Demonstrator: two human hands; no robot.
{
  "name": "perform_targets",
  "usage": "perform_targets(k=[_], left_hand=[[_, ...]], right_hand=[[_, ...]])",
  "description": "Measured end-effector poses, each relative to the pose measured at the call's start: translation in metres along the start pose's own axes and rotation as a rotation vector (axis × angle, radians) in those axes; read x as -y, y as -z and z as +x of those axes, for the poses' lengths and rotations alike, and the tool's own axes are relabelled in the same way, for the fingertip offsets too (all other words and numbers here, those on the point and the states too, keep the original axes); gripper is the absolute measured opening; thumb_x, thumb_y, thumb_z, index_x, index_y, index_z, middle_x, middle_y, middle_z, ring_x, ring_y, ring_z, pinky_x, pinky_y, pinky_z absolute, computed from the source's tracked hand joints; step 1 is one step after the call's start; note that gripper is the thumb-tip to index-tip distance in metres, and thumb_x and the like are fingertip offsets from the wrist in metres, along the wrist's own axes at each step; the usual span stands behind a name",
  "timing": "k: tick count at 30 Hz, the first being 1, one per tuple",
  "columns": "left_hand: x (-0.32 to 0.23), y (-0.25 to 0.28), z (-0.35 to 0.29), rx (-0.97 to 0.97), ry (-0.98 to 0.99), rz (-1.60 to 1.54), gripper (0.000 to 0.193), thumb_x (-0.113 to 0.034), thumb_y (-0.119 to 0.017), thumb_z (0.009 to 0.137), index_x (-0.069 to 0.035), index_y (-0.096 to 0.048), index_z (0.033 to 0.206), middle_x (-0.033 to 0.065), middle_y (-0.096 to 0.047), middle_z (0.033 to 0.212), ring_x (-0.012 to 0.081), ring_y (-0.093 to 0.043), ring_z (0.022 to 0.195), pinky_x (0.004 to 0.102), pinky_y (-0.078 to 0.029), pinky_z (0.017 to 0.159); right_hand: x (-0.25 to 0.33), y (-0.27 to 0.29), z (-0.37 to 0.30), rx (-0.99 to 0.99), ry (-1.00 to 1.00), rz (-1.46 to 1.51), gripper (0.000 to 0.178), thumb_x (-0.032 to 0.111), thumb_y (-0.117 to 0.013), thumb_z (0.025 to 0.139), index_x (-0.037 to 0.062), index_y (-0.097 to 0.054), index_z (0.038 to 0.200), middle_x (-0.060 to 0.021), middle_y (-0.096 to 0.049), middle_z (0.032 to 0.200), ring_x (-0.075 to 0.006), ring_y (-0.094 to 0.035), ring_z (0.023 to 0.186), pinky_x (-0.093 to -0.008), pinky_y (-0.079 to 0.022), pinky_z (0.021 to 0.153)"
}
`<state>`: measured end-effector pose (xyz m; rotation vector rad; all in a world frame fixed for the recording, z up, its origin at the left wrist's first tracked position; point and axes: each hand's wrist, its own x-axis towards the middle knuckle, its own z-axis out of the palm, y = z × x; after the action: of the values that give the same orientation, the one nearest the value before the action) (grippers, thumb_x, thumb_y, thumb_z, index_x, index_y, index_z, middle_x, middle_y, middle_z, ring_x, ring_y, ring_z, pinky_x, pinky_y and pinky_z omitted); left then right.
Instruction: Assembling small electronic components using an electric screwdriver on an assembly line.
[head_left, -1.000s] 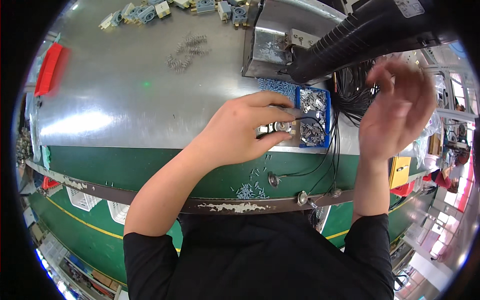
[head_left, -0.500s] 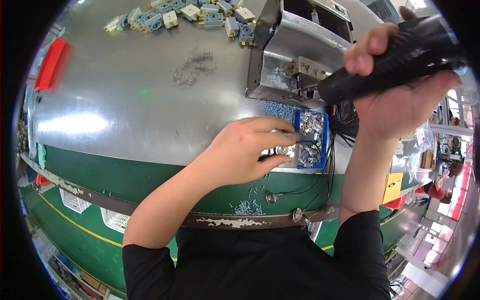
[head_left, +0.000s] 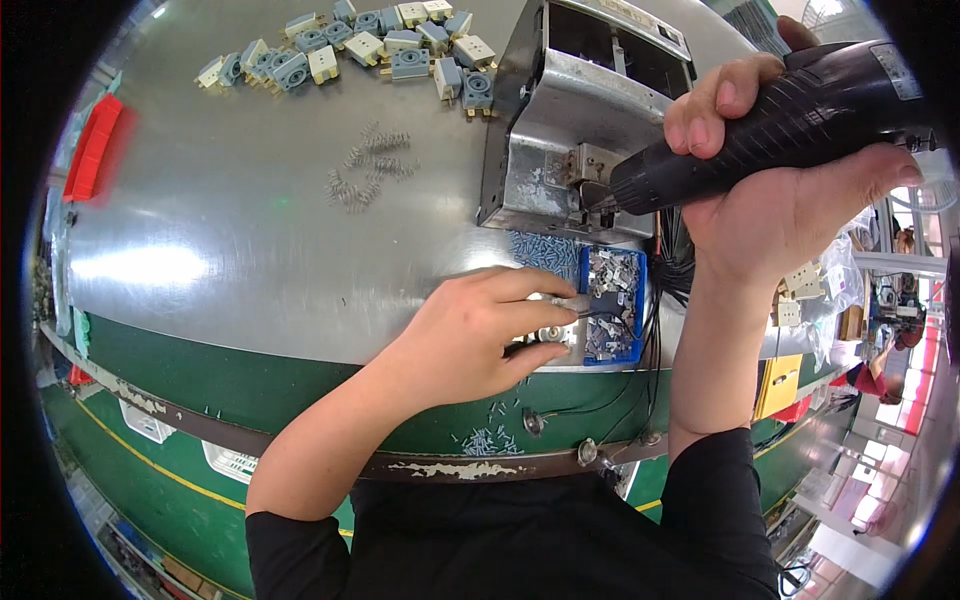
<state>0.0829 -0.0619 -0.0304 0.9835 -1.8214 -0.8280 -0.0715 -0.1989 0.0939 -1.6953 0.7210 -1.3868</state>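
Observation:
My right hand (head_left: 762, 215) is wrapped round a black electric screwdriver (head_left: 770, 135), which slants down to the left. Its tip is at the small block (head_left: 592, 165) on the front of a metal screw feeder (head_left: 575, 85); the exact contact is too small to tell. Low over the bench, my left hand (head_left: 470, 328) curls its thumb and fingers round a small whitish part with a round metal piece (head_left: 550, 334). The fingers partly hide this part. Right beside them stands a blue tray (head_left: 642, 300) of small metal terminals.
Blue screws (head_left: 545, 252) lie below the feeder, and more screws (head_left: 488, 440) at the bench's front edge. Springs (head_left: 365, 165) and several grey-and-white plug units (head_left: 410, 62) occupy the far side. Black cables (head_left: 672, 260) run beside the tray. Another person (head_left: 872, 382) is far right.
The screwdriver's tip has come in to the left and slightly down, against the feeder's block. My left hand keeps its grip beside the tray. The whole view has shifted slightly.

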Motion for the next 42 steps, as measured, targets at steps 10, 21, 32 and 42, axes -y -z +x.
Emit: perform_targets(k=[10, 21, 32, 42], left_hand=[[0.0, 0.0, -0.002, 0.003, 0.01, -0.013, 0.028, -0.012, -0.086, 0.079, -0.005, -0.077, 0.105, 0.0107, -0.075, 0.117, 0.0305, -0.074, 0.1, 0.0396, -0.06, 0.085], [0.001, -0.001, -0.005, -0.011, 0.039, -0.028, 0.027, -0.014, -0.082, 0.082, -0.005, -0.078, 0.108, 0.0107, -0.073, 0.119, 0.0317, -0.073, 0.1, 0.0401, -0.06, 0.084], [0.003, -0.004, -0.009, -0.006, 0.047, -0.019, 0.031, -0.011, -0.084, 0.079, -0.004, -0.077, 0.108, 0.0123, -0.074, 0.119, 0.0332, -0.073, 0.102, 0.0411, -0.06, 0.086], [0.004, -0.005, -0.007, -0.017, 0.026, -0.015, 0.03, -0.01, -0.084, 0.078, -0.003, -0.077, 0.107, 0.0131, -0.074, 0.118, 0.0341, -0.073, 0.101, 0.0412, -0.06, 0.085]], right_hand=[[0.009, -0.012, -0.006, 0.065, 0.002, -0.069, 0.121, 0.105, -0.032, 0.072, 0.0024, -0.05, 0.134, -0.0082, -0.057, 0.082, -0.0202, -0.055, 0.06, -0.0364, -0.047, 0.059], [0.02, 0.01, -0.038, 0.46, -0.015, 0.457, 0.123, 0.096, -0.045, 0.08, -0.0017, -0.036, 0.154, -0.0056, -0.054, 0.086, -0.0166, -0.055, 0.058, -0.0329, -0.047, 0.055], [0.02, 0.005, -0.085, 0.197, -0.128, 0.409, 0.123, 0.096, -0.054, 0.076, 0.0023, -0.036, 0.153, -0.0055, -0.053, 0.082, -0.0163, -0.055, 0.057, -0.0325, -0.047, 0.052], [0.008, 0.007, -0.089, 0.356, 0.012, 0.482, 0.114, 0.097, -0.053, 0.076, 0.004, -0.042, 0.142, -0.005, -0.055, 0.083, -0.0154, -0.055, 0.057, -0.0313, -0.047, 0.052]])
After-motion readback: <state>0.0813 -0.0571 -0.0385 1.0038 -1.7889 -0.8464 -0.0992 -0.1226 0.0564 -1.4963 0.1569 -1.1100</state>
